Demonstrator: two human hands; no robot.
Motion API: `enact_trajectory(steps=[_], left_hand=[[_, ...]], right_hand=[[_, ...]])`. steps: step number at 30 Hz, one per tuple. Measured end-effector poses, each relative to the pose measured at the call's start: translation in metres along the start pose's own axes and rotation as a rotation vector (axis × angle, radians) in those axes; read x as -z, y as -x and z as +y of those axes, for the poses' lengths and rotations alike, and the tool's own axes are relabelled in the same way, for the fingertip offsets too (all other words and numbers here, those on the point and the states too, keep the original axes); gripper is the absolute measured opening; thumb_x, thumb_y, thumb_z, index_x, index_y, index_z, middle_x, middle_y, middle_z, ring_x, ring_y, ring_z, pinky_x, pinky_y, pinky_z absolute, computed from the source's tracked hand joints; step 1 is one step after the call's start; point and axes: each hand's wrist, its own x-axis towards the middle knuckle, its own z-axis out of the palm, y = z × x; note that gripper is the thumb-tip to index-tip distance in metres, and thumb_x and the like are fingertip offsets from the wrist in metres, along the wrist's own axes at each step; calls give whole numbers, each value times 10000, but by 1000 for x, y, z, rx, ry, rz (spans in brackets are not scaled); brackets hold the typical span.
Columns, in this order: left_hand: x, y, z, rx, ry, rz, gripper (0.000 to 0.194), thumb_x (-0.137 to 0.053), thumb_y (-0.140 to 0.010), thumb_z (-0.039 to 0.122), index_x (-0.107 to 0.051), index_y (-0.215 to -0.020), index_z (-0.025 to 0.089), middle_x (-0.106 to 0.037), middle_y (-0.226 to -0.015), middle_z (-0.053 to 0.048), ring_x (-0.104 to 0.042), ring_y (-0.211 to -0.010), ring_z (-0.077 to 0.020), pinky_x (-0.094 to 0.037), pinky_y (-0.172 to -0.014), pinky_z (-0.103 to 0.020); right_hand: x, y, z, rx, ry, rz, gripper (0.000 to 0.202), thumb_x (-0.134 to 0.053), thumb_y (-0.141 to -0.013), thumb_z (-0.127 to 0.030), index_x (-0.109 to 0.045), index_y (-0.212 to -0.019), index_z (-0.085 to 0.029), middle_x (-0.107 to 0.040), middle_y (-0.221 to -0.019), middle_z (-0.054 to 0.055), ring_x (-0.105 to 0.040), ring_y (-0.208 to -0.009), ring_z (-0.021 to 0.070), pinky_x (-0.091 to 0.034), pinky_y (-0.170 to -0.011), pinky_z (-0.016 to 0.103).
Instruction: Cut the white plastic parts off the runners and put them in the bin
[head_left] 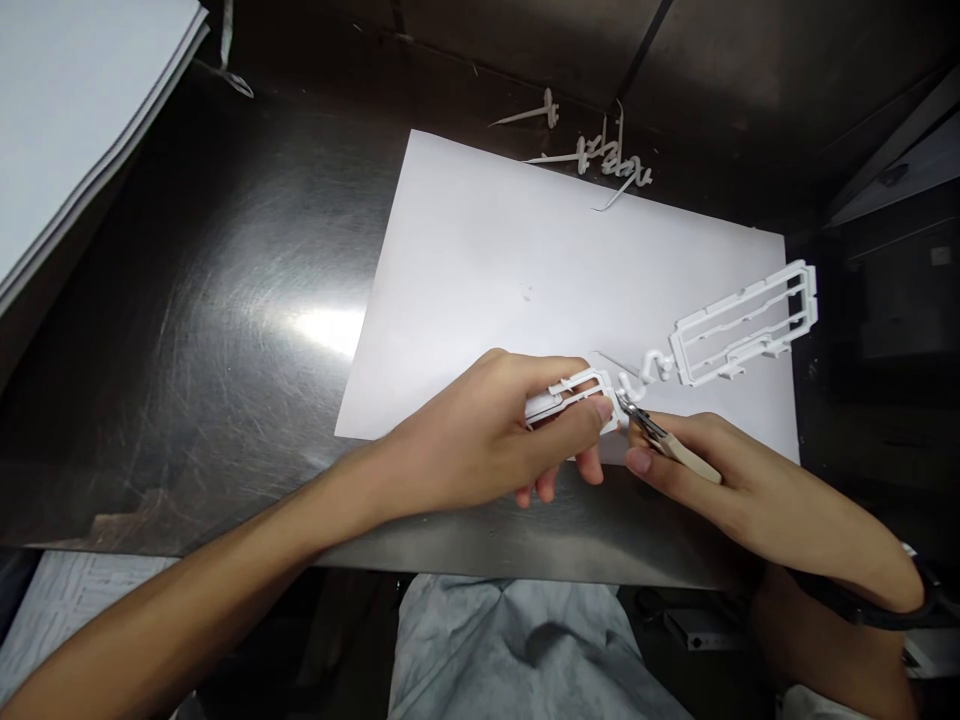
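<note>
My left hand [487, 435] grips a white plastic frame [604, 390] between thumb and fingers, above the lower edge of a white paper sheet [465, 270]. A curled white sprue links it to a second, longer white frame [682, 355], which sticks out to the upper right over the sheet. Fingers of my right hand [712, 465] are wrapped round cutters with cream handles [690, 460]. Their metal tips touch or nearly touch the sprue beside the held frame; whether the jaws are closed is too small to tell.
Several white sprue scraps [611, 155] lie at the sheet's far edge. A stack of white paper [82, 100] stands at the upper left of the metal table [225, 300]. A thin looped strip [238, 84] is beside it. Printed papers [90, 600] show at lower left.
</note>
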Motion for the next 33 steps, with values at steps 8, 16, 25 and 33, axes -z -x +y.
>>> enact_trajectory(steps=[8,16,25,33], left_hand=[[3,1,0,9,-19,-13,162,-775,-1045,156,-749,-889,188,-821,-827,47,-679,-507,-86,-569,-448,-139],[4,1,-4,-25,-67,-33,150,-734,-1073,174,-761,-926,189,-817,-845,31,-680,-541,-86,-569,-459,-136],[4,-1,-8,-46,-53,-58,124,-728,-1089,194,-764,-971,185,-821,-869,11,-672,-546,-84,-565,-474,-137],[7,-2,-10,-102,-117,-49,111,-730,-1090,187,-762,-984,190,-818,-853,33,-676,-558,-73,-555,-521,-132]], right_hand=[[5,0,-3,32,-3,-70,427,-524,-1212,-549,-686,-956,-248,-806,-1067,12,-754,-891,252,-524,-622,300],[2,0,-2,18,34,-48,389,-561,-1197,-524,-653,-942,-243,-774,-945,18,-726,-843,263,-517,-626,313],[-4,-3,0,28,43,-17,349,-572,-1178,-417,-645,-881,-249,-709,-777,5,-665,-698,249,-508,-619,342],[-11,-1,1,-23,78,81,275,-572,-1134,-369,-657,-903,-246,-523,-670,-41,-481,-598,206,-336,-577,366]])
